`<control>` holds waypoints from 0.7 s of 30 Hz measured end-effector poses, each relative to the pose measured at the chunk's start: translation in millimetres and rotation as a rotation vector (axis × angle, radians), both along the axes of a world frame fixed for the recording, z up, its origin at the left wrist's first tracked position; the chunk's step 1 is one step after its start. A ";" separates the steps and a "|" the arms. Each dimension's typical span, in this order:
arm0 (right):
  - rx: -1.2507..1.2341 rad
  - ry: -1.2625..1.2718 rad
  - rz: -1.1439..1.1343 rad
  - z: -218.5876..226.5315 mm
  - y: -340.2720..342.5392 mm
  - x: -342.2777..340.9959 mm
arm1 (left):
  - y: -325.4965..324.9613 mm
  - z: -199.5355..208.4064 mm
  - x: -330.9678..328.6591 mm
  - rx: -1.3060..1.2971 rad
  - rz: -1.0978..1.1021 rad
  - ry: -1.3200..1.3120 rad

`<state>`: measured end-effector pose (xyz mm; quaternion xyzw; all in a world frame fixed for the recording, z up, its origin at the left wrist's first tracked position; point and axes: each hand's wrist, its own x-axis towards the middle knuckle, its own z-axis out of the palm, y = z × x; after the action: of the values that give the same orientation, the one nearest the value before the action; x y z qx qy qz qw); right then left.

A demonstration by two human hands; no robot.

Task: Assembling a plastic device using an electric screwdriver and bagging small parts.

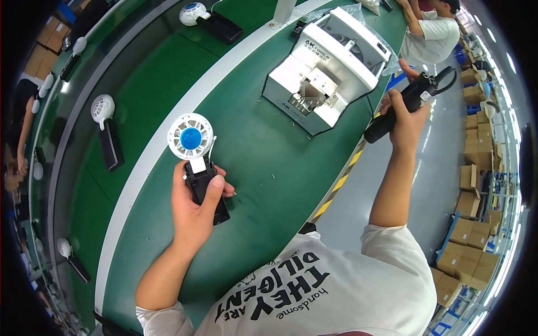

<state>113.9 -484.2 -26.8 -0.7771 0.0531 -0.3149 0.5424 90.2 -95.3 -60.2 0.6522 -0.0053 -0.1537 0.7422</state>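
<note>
My left hand (190,215) is wrapped round the black handle of a small handheld fan (191,139), held over the green bench. The fan's white slotted round head has a blue disc at its centre and tilts upward; a thin white wire runs beside its neck. At the right, beyond the bench edge, my right hand (408,120) grips a black electric screwdriver (380,129) with a looped cord at its upper end. Between the hands, farther off, stands a white and grey screw feeder machine (305,92).
Left of a pale rail, a green conveyor (145,95) carries several more fans (103,109). Tiny screws (273,176) are scattered on the bench (252,224). A co-worker (437,36) sits at the far right. Cardboard boxes (468,241) line the right side; another person's arm (23,123) shows far left.
</note>
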 end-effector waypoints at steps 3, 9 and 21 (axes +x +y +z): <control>0.285 0.105 -0.053 -8.1 -7.0 -0.4 | -8.8 5.3 -0.7 0.074 0.000 -0.048; 0.518 0.356 0.040 -22.3 -35.5 -10.9 | -13.9 8.6 -5.7 0.193 0.036 -0.052; 0.497 0.373 0.043 -19.1 -39.2 37.1 | -20.2 14.8 -7.6 0.248 0.085 -0.031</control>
<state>151.0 -523.5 -45.9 -0.6661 0.2106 -0.1325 0.7031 82.6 -115.5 -45.4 0.7410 0.0300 -0.1115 0.6615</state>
